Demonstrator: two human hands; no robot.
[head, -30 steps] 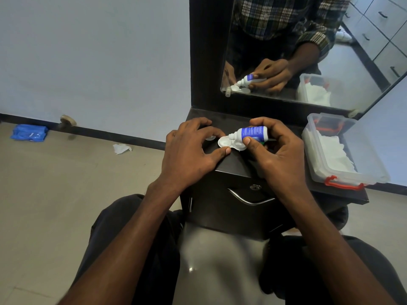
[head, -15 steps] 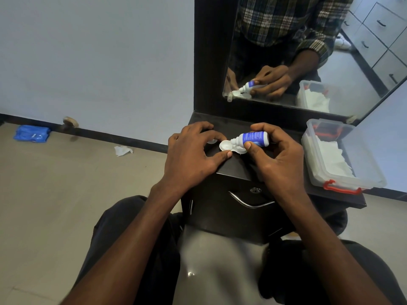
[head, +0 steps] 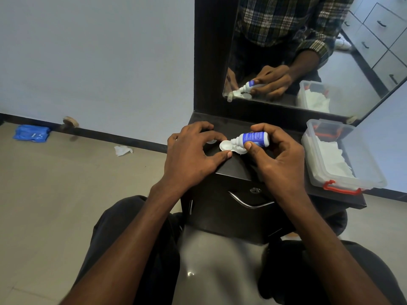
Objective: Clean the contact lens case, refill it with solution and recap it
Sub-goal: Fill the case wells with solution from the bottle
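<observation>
Two wells need filling, and I am on one of them now. My right hand [head: 284,159] is clenched around the small blue-labelled bottle [head: 253,139], tipped almost flat with its white nozzle aimed down toward the open lens case [head: 229,146]. The case lies on the dark surface [head: 237,170], near its front edge, between my hands. My left hand [head: 193,153] steadies it, thumb tip touching the rim of the near well and the other fingers spread on the surface behind. It grasps nothing; it only pins the case in place.

To do this well, I judge I should keep the nozzle just above the well, not touching the plastic, and squeeze gently so drops fall instead of a jet. The case is light and would skate off that edge, so my thumb must hold firm. A small round piece [head: 211,141] beside my left fingers looks like a cap, though I cannot tell for certain. A clear box of tissues [head: 337,157] stands well to the right for spills.
</observation>
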